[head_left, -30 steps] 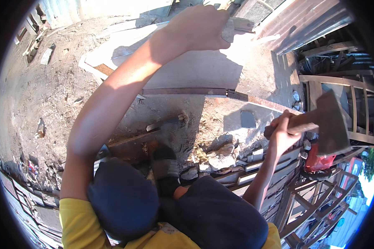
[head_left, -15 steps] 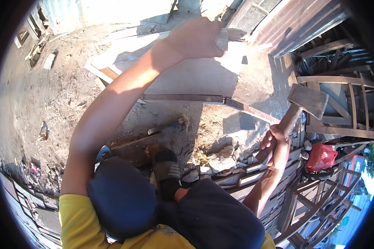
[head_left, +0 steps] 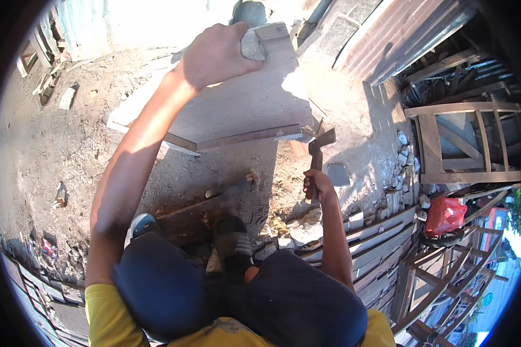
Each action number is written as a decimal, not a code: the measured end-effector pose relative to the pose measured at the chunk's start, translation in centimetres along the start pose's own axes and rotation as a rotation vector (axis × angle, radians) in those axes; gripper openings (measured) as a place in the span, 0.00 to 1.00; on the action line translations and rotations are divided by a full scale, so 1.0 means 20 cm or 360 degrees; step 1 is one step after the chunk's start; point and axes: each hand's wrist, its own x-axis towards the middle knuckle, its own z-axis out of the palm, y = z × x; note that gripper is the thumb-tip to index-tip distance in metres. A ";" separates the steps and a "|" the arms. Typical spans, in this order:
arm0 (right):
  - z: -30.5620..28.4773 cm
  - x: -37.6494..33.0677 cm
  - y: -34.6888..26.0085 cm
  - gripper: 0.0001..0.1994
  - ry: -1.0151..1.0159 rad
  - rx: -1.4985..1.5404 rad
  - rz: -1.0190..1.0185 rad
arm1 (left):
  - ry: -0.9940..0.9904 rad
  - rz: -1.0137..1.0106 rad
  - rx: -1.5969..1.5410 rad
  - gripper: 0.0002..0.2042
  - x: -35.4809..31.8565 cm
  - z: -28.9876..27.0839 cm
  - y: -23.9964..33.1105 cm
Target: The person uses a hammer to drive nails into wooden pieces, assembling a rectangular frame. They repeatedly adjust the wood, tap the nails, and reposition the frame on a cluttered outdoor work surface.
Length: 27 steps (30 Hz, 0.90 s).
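Note:
My left hand [head_left: 217,58] is stretched far forward, closed around a pale greyish block [head_left: 252,46] at the far side of a flat wooden panel [head_left: 243,110]. Wooden strips [head_left: 249,137] edge the panel's near side. My right hand [head_left: 320,182] grips the wooden handle of a hatchet [head_left: 323,140]. The hatchet's head is up, close to the panel's near right corner, and I cannot tell whether it touches. My fingers hide part of the block.
Planks [head_left: 382,248] lie side by side at the lower right, near stones [head_left: 402,165]. Wooden frames [head_left: 472,176] and a red plastic bag [head_left: 446,217] stand at right. Corrugated sheets [head_left: 382,43] rise behind. My shoe [head_left: 231,231] rests near a timber piece [head_left: 185,208].
My left hand has shifted left with the block, and the panel's outline has turned. My right hand has swung left with the hatchet, whose head now shows narrower.

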 end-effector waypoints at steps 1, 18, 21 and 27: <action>0.01 0.02 0.21 0.05 -0.0258 0.0409 0.0086 | -0.0096 -0.0052 0.0136 0.21 -0.03 0.03 0.01; 0.24 0.01 0.92 0.09 -0.0051 -0.0534 0.0311 | 0.0585 -0.0853 -0.0284 0.19 -0.65 -0.64 -0.77; 0.14 0.06 0.92 0.22 -0.0055 -0.1287 0.0089 | 0.0660 -0.0894 -0.0368 0.19 -0.75 -0.65 -0.93; 0.35 0.17 0.55 0.33 0.0572 -0.1344 -0.0300 | 0.0725 -0.0823 -0.0430 0.15 -1.07 -0.74 -1.30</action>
